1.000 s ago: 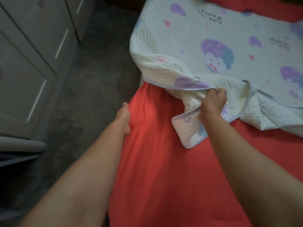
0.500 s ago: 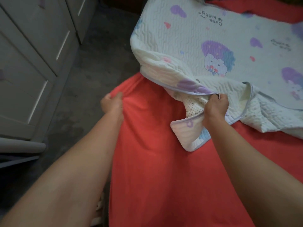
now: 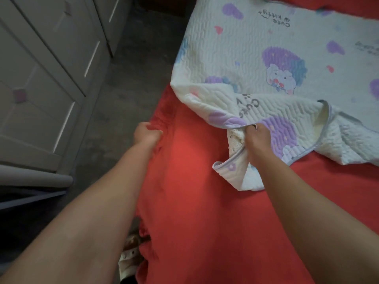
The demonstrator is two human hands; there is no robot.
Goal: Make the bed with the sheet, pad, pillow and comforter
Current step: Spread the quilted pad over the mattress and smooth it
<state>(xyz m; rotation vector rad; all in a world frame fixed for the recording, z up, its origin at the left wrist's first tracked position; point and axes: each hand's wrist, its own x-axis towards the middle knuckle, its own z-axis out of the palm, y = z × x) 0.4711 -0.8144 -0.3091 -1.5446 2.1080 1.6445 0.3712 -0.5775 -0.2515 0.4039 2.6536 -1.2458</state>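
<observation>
Fabric of the red sheet (image 3: pixel 194 201) has now been gathered into the left hand (image 3: pixel 146 133), which merely lay against it a second ago. The pad (image 3: pixel 256 58) is kept bunched in the right hand (image 3: pixel 257 140). Sheet straightening is judged underway. Fingertips are hidden, and pillow and comforter are not seen.
</observation>
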